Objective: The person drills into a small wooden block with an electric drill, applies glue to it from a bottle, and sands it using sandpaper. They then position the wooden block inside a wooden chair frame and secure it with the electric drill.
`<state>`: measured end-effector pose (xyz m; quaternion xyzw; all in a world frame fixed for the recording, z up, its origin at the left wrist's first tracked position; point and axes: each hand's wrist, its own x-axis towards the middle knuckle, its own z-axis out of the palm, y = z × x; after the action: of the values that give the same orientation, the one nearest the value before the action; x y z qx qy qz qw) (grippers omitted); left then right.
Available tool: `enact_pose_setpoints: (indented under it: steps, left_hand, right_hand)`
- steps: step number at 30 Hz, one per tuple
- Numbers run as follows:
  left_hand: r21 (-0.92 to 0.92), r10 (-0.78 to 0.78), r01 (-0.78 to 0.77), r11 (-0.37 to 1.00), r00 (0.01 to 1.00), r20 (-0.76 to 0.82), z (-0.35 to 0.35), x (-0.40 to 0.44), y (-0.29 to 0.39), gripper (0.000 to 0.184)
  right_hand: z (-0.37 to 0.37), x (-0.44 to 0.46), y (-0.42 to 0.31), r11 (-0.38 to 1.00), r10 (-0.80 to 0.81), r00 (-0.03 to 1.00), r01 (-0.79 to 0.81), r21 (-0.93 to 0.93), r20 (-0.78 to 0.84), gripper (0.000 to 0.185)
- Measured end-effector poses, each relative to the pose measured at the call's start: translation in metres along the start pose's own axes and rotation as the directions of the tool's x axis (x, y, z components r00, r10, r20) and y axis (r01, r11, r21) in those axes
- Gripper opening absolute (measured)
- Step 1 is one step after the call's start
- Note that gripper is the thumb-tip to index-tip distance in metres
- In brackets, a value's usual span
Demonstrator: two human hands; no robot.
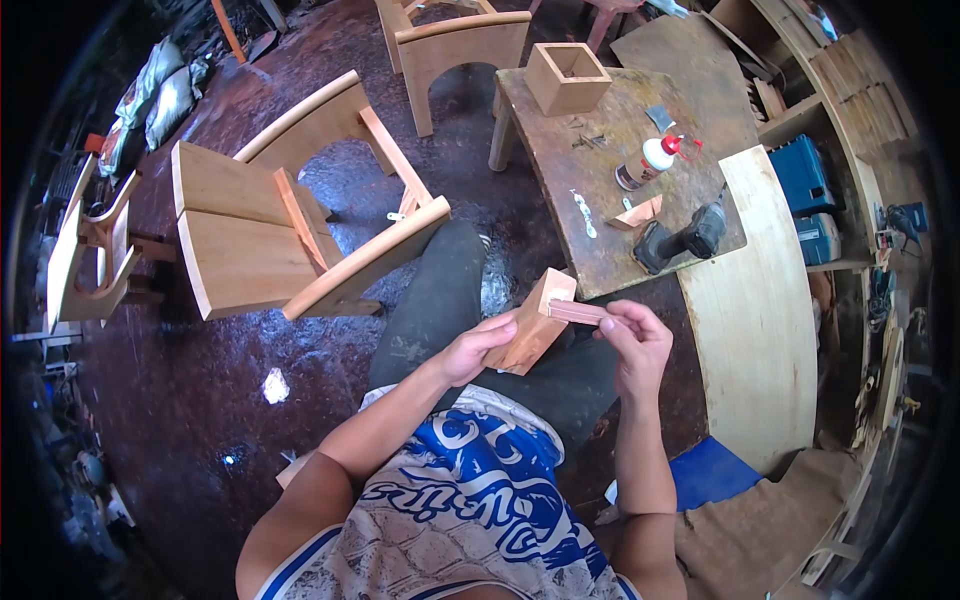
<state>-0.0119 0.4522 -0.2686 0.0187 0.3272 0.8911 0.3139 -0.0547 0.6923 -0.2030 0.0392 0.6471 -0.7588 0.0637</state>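
Observation:
Over my lap, my left hand (478, 352) grips a wooden block (532, 332) by its lower left side, and the block is tilted. My right hand (640, 345) pinches a thin, flat, pinkish-brown strip (578, 312) between thumb and fingers. The strip's far end lies against the block near its upper end; whether it goes into the wood cannot be made out. Beyond my hands, a cordless drill (685, 238) lies on a low worn table (560, 175). A small wood offcut (637, 212) and a glue bottle (648, 163) with a red cap are on it too.
An open wooden box (568, 80) stands at the table's far end. Wooden chair frames (300, 205) are to my left and ahead (465, 50). A pale board (755, 330) leans at the right, near shelves with blue cases (800, 172). Sacks (168, 105) lie far left.

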Motion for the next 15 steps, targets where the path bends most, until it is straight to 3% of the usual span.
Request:
enact_pose_setpoints:
  steps: [4,6,12,15]
  left_hand:
    - [0.038,-0.013,0.012,0.999,1.0,0.024,0.006,0.0,0.004,0.068]
    - [0.05,-0.003,0.002,0.999,1.0,0.03,0.007,0.0,0.005,0.068]
    - [0.091,0.026,-0.029,0.995,0.999,0.038,0.008,0.0,0.004,0.071]
    - [0.109,0.01,-0.015,0.994,0.999,0.048,0.004,-0.001,0.003,0.071]
  right_hand:
    - [0.005,0.006,-0.014,0.998,0.039,0.998,-0.041,0.049,0.042,0.023]
    - [0.005,0.005,-0.02,0.991,0.056,0.995,-0.046,-0.127,0.077,0.021]
    - [0.005,0.006,-0.022,0.988,0.07,0.988,-0.05,-0.148,0.135,0.018]
    - [0.003,0.011,-0.02,0.989,0.045,0.995,-0.031,-0.148,0.09,0.017]
